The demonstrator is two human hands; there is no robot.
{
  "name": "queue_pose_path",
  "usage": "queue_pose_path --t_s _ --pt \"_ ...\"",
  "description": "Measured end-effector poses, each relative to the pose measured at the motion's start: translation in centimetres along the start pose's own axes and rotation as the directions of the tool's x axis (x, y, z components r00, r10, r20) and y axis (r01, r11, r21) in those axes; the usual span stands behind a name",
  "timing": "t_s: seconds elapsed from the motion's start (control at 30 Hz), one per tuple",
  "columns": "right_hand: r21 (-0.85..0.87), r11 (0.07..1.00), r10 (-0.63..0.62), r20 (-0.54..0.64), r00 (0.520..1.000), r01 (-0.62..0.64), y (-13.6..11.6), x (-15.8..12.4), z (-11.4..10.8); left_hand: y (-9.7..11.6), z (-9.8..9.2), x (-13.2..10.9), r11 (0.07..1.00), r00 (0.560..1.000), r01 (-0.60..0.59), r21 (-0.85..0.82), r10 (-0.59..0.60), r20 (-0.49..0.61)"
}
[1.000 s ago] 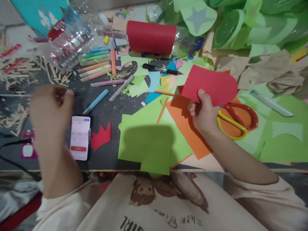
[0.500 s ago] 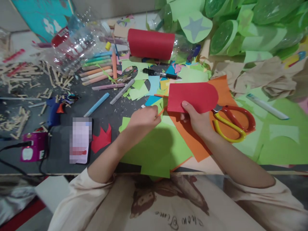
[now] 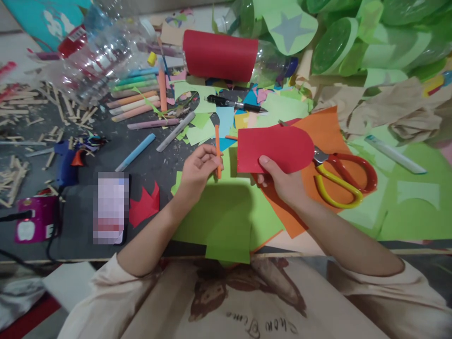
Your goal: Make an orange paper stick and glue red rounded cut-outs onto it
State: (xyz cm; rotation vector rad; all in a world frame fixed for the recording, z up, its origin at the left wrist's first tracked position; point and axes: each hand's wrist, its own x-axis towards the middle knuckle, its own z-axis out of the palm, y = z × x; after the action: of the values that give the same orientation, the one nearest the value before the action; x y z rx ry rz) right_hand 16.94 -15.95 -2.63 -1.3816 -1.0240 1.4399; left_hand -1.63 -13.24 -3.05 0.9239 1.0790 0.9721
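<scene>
My left hand (image 3: pixel 203 169) pinches a thin orange paper strip (image 3: pixel 218 146), which stands nearly upright between thumb and fingers. In my right hand (image 3: pixel 278 179) is a red paper piece (image 3: pixel 278 148) with a rounded right end and a straight left edge; the thumb lies on top and the other fingers are mostly hidden beneath. Scissors (image 3: pixel 339 183) with red and yellow handles rest on an orange sheet (image 3: pixel 325 127), their blades mostly hidden by the red piece. Green paper (image 3: pixel 226 212) lies under and between my hands.
A red-wrapped bottle (image 3: pixel 221 55) lies at the back, with a black pen (image 3: pixel 236 103) before it. Markers (image 3: pixel 136 151), a phone (image 3: pixel 111 207), a red paper scrap (image 3: pixel 145 205) and a blue glue gun (image 3: pixel 67 162) are on the left. Green-wrapped bottles (image 3: pixel 335 44) lie back right.
My left hand has moved left, away from the red piece, and turned so the orange strip stands upright. The red piece has shifted slightly left and down with my right hand.
</scene>
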Motion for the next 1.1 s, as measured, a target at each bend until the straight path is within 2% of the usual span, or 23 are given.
queue_pose_path --t_s 0.13,0.33,0.47,0.67,1.1 --pt "0.014 0.999 0.042 0.004 0.999 -0.042 0.08 -0.04 0.47 -0.43 -0.19 0.22 0.999 1.000 -0.013 -0.035 0.013 -0.002" --pt "-0.027 0.998 0.056 0.039 0.998 -0.055 0.01 -0.20 0.90 -0.64 0.21 0.21 0.997 0.997 -0.050 0.055 0.053 -0.056" --pt "-0.024 0.998 0.066 0.040 0.997 -0.065 0.09 -0.25 0.75 -0.74 0.02 0.01 0.996 0.999 -0.020 0.092 0.023 -0.027" --pt "-0.055 0.997 0.061 0.035 0.998 -0.059 0.45 -0.41 0.65 -0.96 -0.69 -0.05 1.000 1.000 -0.012 -0.001 0.012 0.009" --pt "-0.074 0.997 0.013 0.074 0.997 -0.008 0.33 -0.55 0.76 -0.62 -0.71 -0.12 0.997 0.998 0.004 0.077 -0.009 0.064"
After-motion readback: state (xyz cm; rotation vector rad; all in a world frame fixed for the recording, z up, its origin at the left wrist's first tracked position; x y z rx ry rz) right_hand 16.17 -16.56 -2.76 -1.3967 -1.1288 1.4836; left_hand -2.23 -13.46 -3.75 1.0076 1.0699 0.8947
